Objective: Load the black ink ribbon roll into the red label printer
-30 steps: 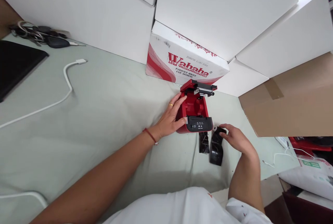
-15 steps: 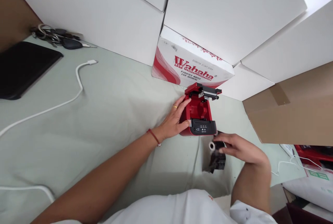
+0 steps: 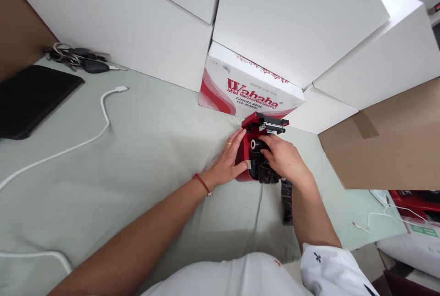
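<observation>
A small red and black label printer [image 3: 244,167] stands on the cloth with its lid [image 3: 266,122] raised. Along its left side lies my left hand [image 3: 227,161], fingers at the rear and thumb at the front corner, steadying it. My right hand [image 3: 283,154] is closed on a black roll [image 3: 258,145] with a white core, inside the printer's red bay. A loose dark strip [image 3: 268,174] from the roll hangs over the printer's front panel, which it mostly hides. More black material [image 3: 287,202] lies on the cloth beside my right forearm.
Behind the printer sits a Wahaha carton [image 3: 252,90], with white boxes [image 3: 299,16] stacked around it. A brown carton [image 3: 381,149] stands on the right. At left are a white cable [image 3: 106,117], keys [image 3: 80,57] and a black flat object [image 3: 34,99].
My right hand has brought the black roll up and left, from the cloth in front into the printer's bay. My left hand keeps its hold on the printer.
</observation>
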The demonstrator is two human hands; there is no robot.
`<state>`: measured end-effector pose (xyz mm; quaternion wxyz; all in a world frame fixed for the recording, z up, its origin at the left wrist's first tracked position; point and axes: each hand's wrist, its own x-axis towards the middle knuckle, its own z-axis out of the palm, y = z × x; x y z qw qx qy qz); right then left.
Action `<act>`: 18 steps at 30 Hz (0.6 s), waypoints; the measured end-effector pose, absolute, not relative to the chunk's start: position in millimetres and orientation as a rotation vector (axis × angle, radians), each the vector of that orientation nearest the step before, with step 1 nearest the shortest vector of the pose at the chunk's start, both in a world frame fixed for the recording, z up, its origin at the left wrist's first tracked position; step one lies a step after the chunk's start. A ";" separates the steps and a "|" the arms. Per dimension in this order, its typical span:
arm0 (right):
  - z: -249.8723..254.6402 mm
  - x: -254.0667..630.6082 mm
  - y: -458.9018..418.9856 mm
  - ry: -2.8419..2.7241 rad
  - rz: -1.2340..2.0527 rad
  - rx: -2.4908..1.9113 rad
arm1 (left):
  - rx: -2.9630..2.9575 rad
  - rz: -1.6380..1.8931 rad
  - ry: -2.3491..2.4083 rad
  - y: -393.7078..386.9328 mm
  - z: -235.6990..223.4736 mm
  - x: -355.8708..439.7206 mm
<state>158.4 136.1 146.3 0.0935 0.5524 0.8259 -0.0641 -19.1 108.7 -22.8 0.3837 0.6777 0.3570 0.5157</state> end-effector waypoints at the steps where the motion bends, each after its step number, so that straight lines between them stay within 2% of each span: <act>1: 145.8 153.9 138.1 2.404 -0.157 1.638 | 1.724 1.318 0.905 108.7 -22.9 -19.0; 9: 134.8 152.2 149.8 2.397 -0.154 1.644 | 1.701 1.320 0.891 108.5 -24.2 -19.2; 14: 125.4 182.3 111.4 2.988 -0.377 1.605 | 1.706 1.308 0.887 108.6 -24.4 -21.8; 18: 95.5 203.6 61.1 3.318 -0.181 1.534 | 1.689 1.293 0.912 107.8 -25.5 -24.0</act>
